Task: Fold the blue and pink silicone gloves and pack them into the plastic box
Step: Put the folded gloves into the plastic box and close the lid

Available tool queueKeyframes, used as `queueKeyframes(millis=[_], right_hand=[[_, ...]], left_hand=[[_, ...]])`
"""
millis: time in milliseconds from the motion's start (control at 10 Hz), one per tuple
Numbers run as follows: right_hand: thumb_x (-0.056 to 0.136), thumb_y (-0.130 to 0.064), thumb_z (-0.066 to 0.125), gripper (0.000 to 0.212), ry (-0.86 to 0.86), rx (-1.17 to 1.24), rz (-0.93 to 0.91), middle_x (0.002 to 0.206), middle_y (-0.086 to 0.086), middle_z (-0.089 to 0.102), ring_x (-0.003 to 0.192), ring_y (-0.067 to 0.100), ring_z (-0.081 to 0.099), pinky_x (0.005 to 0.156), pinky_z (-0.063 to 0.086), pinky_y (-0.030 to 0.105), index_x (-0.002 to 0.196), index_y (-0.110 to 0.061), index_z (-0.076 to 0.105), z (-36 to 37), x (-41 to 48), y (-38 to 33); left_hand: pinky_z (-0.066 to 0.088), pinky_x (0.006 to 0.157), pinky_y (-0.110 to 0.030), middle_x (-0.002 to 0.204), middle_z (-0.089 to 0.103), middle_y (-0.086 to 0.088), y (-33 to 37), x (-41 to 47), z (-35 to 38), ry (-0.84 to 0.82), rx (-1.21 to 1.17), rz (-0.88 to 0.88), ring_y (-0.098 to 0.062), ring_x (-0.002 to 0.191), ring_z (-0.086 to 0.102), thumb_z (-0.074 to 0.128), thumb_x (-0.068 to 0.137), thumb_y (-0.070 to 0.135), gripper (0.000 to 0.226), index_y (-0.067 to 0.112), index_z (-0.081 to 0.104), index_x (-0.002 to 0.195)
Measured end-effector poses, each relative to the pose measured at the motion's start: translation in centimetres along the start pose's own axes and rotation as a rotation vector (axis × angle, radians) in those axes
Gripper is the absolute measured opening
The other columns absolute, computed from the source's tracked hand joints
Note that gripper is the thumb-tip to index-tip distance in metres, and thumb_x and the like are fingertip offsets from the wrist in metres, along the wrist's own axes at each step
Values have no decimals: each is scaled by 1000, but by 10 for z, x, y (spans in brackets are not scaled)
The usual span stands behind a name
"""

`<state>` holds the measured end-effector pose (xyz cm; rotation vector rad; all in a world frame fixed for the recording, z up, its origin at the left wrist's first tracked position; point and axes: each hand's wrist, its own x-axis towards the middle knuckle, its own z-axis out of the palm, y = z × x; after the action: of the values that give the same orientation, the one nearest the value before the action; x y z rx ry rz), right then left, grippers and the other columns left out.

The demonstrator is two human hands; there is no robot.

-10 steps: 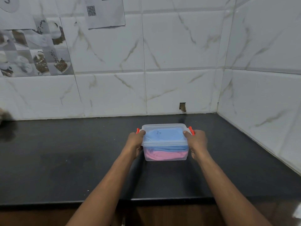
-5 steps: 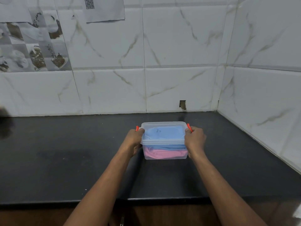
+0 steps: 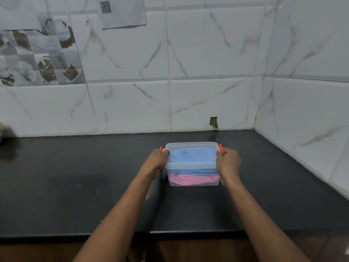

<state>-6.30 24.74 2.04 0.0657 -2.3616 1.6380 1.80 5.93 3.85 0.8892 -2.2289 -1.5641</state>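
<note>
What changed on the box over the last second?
Little. The right hand shifted up along the box's right end, thumb now by the orange clip; that clip looks pressed closer to the lid. The left hand stayed on the left end. Plastic box unmoved on the counter, blue glove over pink glove.

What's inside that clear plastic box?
Through the plastic box walls: a folded blue glove on top, a pink glove beneath. Both hands cover the box's ends, so anything there is hidden.
</note>
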Motion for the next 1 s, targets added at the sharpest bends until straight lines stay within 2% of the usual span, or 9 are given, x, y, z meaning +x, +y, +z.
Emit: queueKeyframes(millis=[200,300,400,500,600,700,800,900,1000], right_hand=[[98,-16,51,26,-4,2,-6,77,10,63,71,23,60,63,49,38,85,1,66,1,1,2],[99,-18,52,25,-6,-4,-16,74,5,60,71,20,60,68,56,42,91,-1,67,2,3,4],[99,-21,51,24,-39,-15,-24,79,6,63,77,23,64,75,59,48,91,-4,66,2,3,6],[102,-27,43,30,-96,-26,-61,87,10,65,87,29,65,76,56,47,93,-7,63,-4,1,6],[103,-43,32,50,-212,-109,-154,112,16,65,111,36,60,84,47,39,117,-3,58,-15,-2,10],[95,-60,34,72,-324,-130,-316,153,6,40,141,27,38,113,30,39,152,-17,29,-36,-6,17],[87,-59,52,69,-377,-159,-491,158,2,31,138,19,40,107,31,27,148,-30,39,-52,-10,31],[87,-41,67,51,-371,-236,-555,158,11,28,132,26,48,108,33,26,135,-28,57,-47,-14,46],[89,-26,69,41,-358,-251,-546,157,13,31,140,28,39,115,29,32,130,-22,63,-33,-4,48]], left_hand=[[46,79,-34,102,50,-10,3,7,6,25,201,141,-26,89,48,38,101,20,39,-3,52,130],[41,78,-31,110,56,-16,3,6,3,2,287,164,-27,92,51,36,102,19,41,-4,50,133],[41,86,-31,132,56,-22,2,6,1,21,305,191,-36,117,56,35,103,19,41,-3,48,134],[41,100,-39,127,57,-18,-1,-3,3,41,298,249,-38,125,51,32,104,24,39,-2,50,126],[21,117,-34,157,34,-8,-12,-17,1,88,198,425,-25,147,27,33,104,45,61,7,32,151],[14,114,-27,163,17,3,-32,-27,-6,5,248,633,-11,149,17,51,91,61,69,31,36,150],[13,117,-29,165,2,5,-52,-32,-4,-34,303,700,-4,148,7,74,72,63,80,41,45,143],[28,120,-42,162,16,-7,-60,-32,6,65,208,708,-14,151,11,80,74,47,65,32,57,134],[39,112,-47,159,28,-7,-60,-21,10,101,157,705,-19,148,24,80,77,37,56,27,62,130]])
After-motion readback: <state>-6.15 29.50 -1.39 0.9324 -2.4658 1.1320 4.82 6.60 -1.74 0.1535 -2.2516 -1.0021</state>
